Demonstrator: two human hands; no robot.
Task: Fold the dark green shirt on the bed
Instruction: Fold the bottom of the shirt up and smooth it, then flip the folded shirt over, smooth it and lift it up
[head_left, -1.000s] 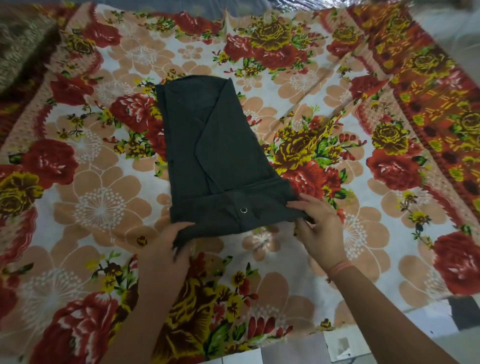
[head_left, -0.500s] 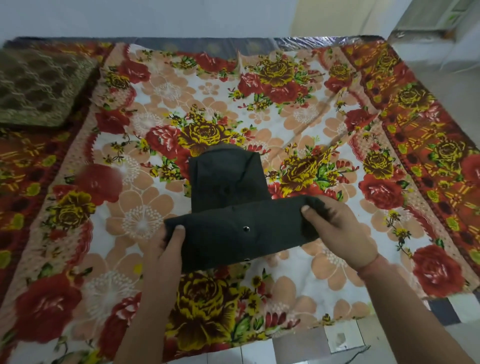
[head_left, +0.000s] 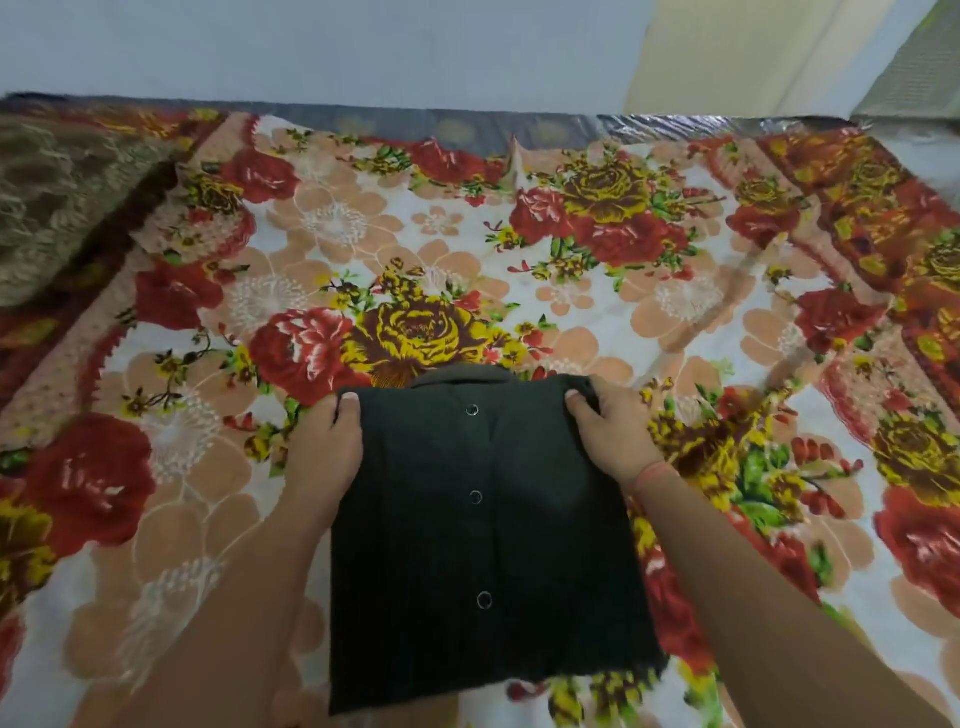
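Head view, shirt (head_left: 483, 519), seemingly pinched, between 2 hands (head_left: 324, 452) (head_left: 610, 431)

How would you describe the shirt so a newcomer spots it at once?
Start at the floral bedspread. Near its front edge, between the left hand and right hand, lies the dark green shirt, folded into a rectangle. It is the only plain, dark item, with three round snaps down its middle.

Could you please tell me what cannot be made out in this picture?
Head view: fingers of the left hand and right hand, tucked under the shirt.
Head view: sleeves and lower layers, covered by the shirt's top panel.
Head view: brown cloth, cut by the left edge.
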